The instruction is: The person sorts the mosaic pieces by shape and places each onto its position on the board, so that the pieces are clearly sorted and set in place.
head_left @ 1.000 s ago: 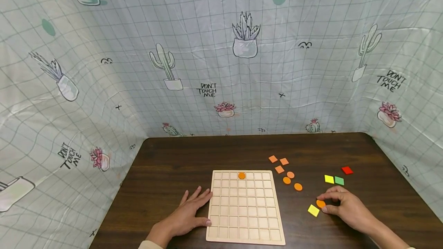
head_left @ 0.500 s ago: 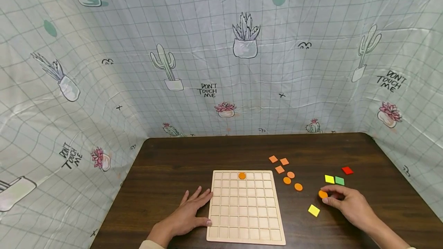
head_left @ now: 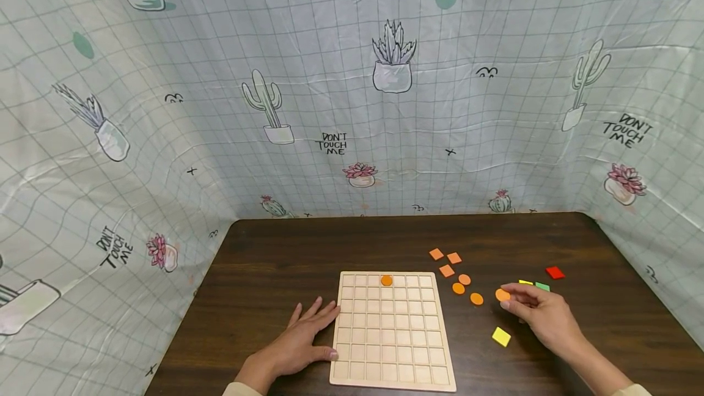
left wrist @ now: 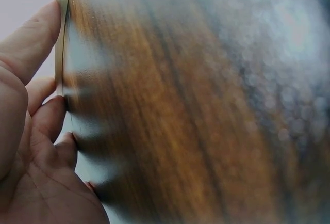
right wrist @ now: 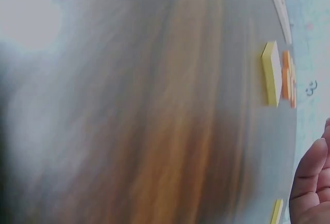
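A pale wooden grid board (head_left: 392, 330) lies on the dark table, with an orange disc (head_left: 387, 280) in its far row. My left hand (head_left: 297, 341) rests at the board's left side, fingers spread and touching its edge; the left wrist view shows the fingertips along the board edge (left wrist: 63, 33). Between thumb and fingertips, my right hand (head_left: 541, 315) pinches another orange disc (head_left: 502, 295) above the table, right of the board. Just below it lies a yellow square tile (head_left: 501, 337). The right wrist view catches only part of that hand (right wrist: 312, 182); the disc is out of sight there.
Several orange squares (head_left: 447, 271) and discs (head_left: 459, 288) lie beyond the board's right side. Farther right are a red tile (head_left: 555, 272), a green tile (head_left: 542, 286) and a second yellow tile (head_left: 525, 282), partly covered by the right hand. A patterned curtain (head_left: 352, 109) surrounds the table (head_left: 286, 249).
My right hand has lifted the orange disc from beside the near yellow tile and carried it away from me, then slightly left. My left hand has stayed at the board.
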The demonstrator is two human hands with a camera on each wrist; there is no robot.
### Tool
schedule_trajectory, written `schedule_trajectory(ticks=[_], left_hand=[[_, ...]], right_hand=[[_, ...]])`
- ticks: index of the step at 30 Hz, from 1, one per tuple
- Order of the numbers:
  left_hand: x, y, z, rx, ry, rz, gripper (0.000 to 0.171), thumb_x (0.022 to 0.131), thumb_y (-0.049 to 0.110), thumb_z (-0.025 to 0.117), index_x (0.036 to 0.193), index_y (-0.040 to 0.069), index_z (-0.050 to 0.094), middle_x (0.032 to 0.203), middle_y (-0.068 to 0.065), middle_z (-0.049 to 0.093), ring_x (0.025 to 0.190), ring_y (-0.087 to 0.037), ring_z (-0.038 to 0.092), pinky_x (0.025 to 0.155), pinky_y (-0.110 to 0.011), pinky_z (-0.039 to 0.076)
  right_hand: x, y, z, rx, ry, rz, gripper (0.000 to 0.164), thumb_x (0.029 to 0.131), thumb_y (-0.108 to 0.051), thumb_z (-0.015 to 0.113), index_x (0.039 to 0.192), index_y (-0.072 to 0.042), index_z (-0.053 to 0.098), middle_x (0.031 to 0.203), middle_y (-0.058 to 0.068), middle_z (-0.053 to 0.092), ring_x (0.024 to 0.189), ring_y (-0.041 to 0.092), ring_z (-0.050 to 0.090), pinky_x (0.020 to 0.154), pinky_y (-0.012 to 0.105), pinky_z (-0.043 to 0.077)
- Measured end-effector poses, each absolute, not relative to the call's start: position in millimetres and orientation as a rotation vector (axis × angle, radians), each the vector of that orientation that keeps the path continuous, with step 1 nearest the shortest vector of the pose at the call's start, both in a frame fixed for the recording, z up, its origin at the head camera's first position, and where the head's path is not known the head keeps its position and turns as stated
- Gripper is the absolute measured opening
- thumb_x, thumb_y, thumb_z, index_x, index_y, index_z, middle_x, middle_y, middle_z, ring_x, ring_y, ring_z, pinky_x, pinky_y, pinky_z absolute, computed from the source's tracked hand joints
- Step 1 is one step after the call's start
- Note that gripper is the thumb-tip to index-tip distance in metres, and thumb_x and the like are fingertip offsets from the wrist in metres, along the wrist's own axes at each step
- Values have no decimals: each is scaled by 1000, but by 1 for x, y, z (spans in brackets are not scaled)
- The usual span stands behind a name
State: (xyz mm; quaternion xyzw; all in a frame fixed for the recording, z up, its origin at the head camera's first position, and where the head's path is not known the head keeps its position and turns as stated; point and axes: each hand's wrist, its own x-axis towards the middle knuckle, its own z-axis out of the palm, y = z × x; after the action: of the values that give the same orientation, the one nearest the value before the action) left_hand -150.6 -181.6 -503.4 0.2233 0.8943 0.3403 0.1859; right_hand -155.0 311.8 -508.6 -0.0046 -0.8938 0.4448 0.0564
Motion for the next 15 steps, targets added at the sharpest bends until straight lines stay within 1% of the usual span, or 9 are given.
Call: schedule_trajectory(ticks=[7, 15], left_hand=[[-150, -182, -504, 623, 2518, 962, 88, 92, 42, 79, 165, 12, 39, 173, -10, 31, 164, -40, 10, 128, -69, -8], [-149, -182, -502, 631, 2519, 961, 88, 92, 41, 79, 164, 11, 39, 173, -11, 31, 164, -41, 11, 127, -70, -7]], right_hand=[[-161, 292, -505, 54, -2639, 1442, 34, 95, -13, 80, 124, 3, 74, 94, 3, 76, 71, 9, 68, 62, 27, 60], [-171, 267, -500, 57, -2657, 1516, 32, 98, -12, 76, 128, 0, 73, 97, 9, 76, 76, 13, 70, 66, 27, 61]])
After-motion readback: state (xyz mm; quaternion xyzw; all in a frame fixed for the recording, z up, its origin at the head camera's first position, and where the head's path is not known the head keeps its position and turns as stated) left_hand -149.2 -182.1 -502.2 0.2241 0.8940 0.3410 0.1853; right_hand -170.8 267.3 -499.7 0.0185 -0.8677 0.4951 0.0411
